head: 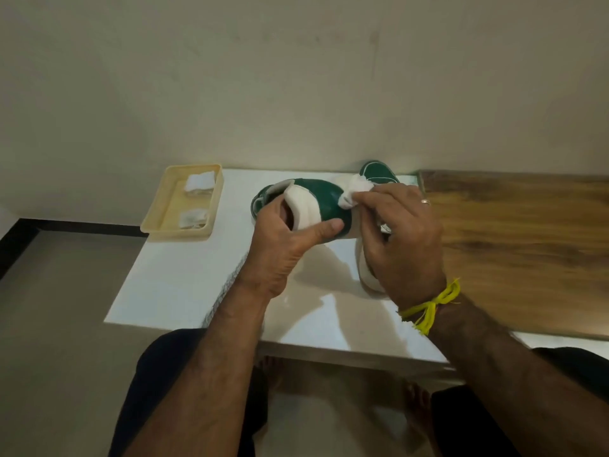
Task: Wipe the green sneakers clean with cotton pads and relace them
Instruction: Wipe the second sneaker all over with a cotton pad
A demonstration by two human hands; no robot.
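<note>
Wiping step in hand. Green sneaker [316, 199] held tipped on its side just above the white tabletop [184, 278]; left hand [280, 245] clamped on it, fingers inside the opening, thumb pressed on the white sole edge. Right hand [402, 232] pinches a bunched cotton pad [354, 192] against the sneaker's green upper. No laces visible on this sneaker, so relacing looks not yet begun. Next move, by judgement: turn the sneaker to reach unwiped panels, swap pad when soiled.

Second green sneaker [379, 174] lies just behind the held one, mostly hidden by the right hand. Yellow tray [155, 222] left of the sneaker holds two more pads [199, 183]. Wooden board [520, 239] to the right. Nothing blocks the reach to the tray.
</note>
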